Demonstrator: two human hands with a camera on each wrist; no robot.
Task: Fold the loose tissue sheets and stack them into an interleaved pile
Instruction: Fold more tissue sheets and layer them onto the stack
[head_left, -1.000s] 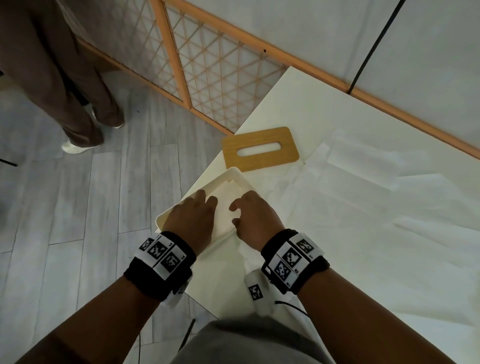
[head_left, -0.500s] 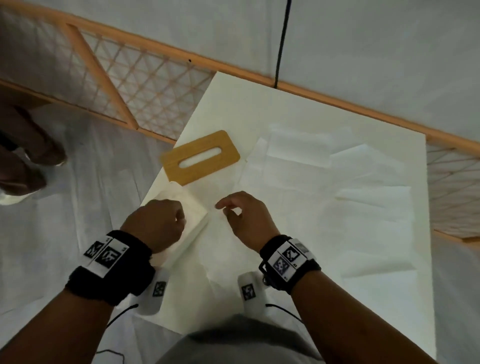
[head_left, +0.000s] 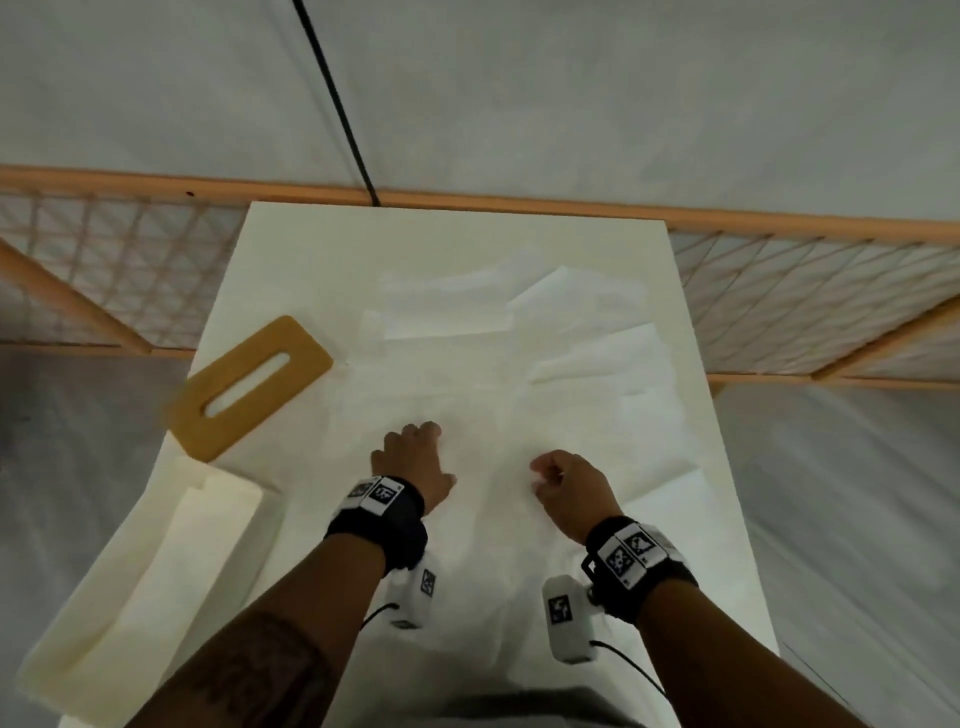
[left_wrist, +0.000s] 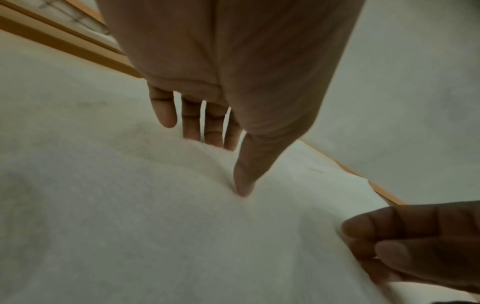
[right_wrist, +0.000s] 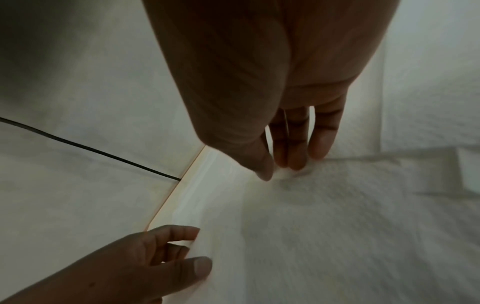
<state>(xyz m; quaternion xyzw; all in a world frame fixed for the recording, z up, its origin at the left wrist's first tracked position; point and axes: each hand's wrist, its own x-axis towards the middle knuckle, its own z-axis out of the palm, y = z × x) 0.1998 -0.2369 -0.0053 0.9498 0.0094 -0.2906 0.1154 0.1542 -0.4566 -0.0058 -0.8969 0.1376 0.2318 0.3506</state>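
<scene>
Your left hand (head_left: 413, 462) lies spread, fingertips on a tissue sheet (head_left: 483, 415) mid-desk (head_left: 291, 249). Your right hand (head_left: 569, 486) looks curled from the head view; the right wrist view shows it pinching tissue.

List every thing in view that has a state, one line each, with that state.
left hand: fingers straight, pressing the tissue sheet.
right hand: grip pinching that sheet.
tissue sheet: flat, unfolded.
loose tissues: scattered, overlapping, some creased.
tissue box: uncovered, folded tissue inside.
wooden lid: off, flat beside the box.
</scene>
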